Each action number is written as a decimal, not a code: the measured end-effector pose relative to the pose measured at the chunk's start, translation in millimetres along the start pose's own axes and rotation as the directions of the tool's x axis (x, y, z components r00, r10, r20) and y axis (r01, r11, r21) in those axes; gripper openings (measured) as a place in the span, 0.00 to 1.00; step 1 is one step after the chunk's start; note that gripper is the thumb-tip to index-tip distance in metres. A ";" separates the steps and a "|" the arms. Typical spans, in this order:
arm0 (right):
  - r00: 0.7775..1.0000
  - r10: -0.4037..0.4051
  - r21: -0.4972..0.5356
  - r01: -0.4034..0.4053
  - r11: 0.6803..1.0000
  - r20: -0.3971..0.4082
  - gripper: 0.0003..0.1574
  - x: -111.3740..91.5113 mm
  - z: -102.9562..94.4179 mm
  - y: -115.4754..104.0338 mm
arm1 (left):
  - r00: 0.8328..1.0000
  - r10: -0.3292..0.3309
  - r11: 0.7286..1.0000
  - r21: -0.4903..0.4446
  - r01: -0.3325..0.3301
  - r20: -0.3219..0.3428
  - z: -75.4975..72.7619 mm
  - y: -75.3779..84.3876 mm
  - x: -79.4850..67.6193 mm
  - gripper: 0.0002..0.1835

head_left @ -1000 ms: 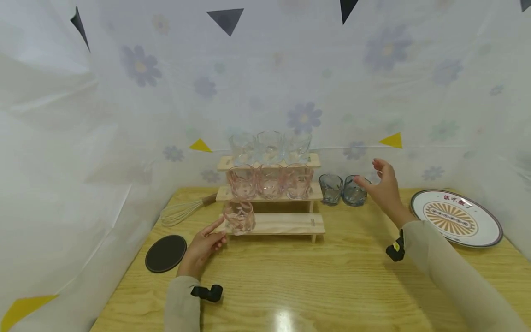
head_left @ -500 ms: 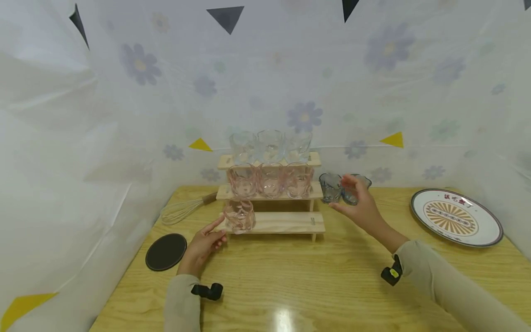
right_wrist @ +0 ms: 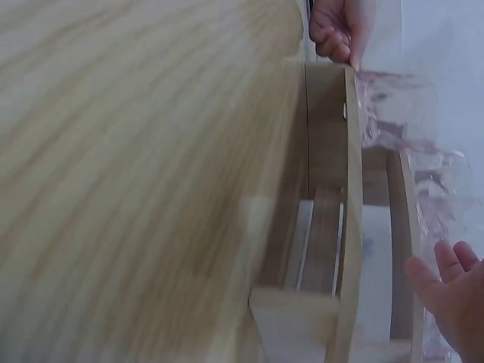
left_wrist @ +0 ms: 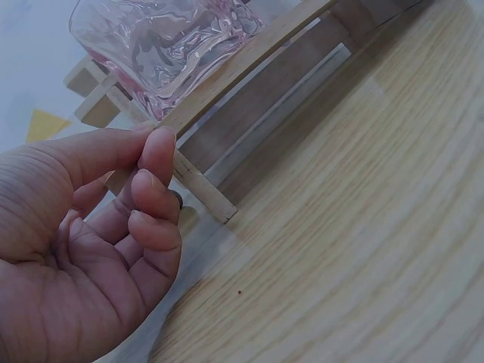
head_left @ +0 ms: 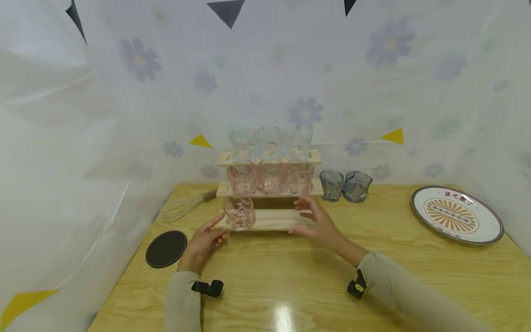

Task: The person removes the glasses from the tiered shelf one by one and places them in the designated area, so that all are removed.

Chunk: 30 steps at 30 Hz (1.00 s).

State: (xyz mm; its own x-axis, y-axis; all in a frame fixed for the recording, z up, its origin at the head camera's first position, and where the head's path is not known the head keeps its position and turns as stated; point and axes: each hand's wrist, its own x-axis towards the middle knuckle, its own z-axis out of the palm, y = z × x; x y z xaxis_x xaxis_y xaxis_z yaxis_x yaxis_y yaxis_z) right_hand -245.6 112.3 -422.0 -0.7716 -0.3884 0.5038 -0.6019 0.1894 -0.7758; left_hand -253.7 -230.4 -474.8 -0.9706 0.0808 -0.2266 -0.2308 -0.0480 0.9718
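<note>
A three-tier wooden rack (head_left: pixel 274 220) stands on the table, its bottom tier in front. My left hand (head_left: pixel 201 248) pinches the left end of that tier between thumb and index finger, seen closely in the left wrist view. Just beside those fingertips one pink glass (head_left: pixel 239 216) sits on the bottom tier. My right hand (head_left: pixel 321 226) is over the tier's right end, fingers spread and holding nothing. Several more pink glasses (head_left: pixel 271 179) line the middle tier. Clear glasses (head_left: pixel 271 144) stand along the top tier.
Two grey-blue glasses (head_left: pixel 331 186) stand right of the rack. Farther right lies a large patterned plate (head_left: pixel 420 216). A whisk (head_left: pixel 182 209) and a round black coaster (head_left: pixel 166 249) are on the left. A white floral sheet (head_left: pixel 348 92) hangs behind the table.
My right hand has moved left, from the grey-blue glasses to the right end of the bottom tier. The left hand keeps its pinch in the same place.
</note>
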 end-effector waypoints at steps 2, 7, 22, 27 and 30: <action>0.999 0.030 0.003 -0.030 1.000 0.042 0.54 3.8 12.6 -1.0 | 1.000 0.001 1.000 -0.006 -0.001 0.000 -0.2 0.4 -0.5 0.30; 0.989 0.077 0.007 -0.078 0.997 0.124 0.58 12.1 39.6 8.5 | 1.000 0.004 1.000 0.000 -0.004 -0.004 1.0 2.0 -1.6 0.29; 0.979 0.149 0.069 -0.160 0.985 0.140 0.61 44.7 90.5 4.9 | 1.000 0.000 1.000 -0.012 0.000 -0.004 1.9 2.7 0.1 0.30; 0.974 0.203 0.090 -0.212 0.973 0.096 0.60 54.6 102.4 6.3 | 1.000 0.011 1.000 -0.003 -0.011 0.007 1.3 2.6 0.2 0.30; 0.973 0.214 0.080 -0.220 0.972 0.083 0.59 59.5 108.0 7.5 | 1.000 0.012 1.000 0.003 -0.012 0.001 1.7 2.0 -0.2 0.30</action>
State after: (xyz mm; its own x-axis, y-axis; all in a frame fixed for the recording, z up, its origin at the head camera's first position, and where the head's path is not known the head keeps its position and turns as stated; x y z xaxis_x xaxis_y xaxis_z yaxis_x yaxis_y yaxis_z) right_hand -273.7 -6.8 -438.9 -0.8626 -0.4123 0.2932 -0.3988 0.1974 -0.8955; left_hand -253.9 -228.8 -472.7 -0.9733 0.0811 -0.2147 -0.2189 -0.0464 0.9746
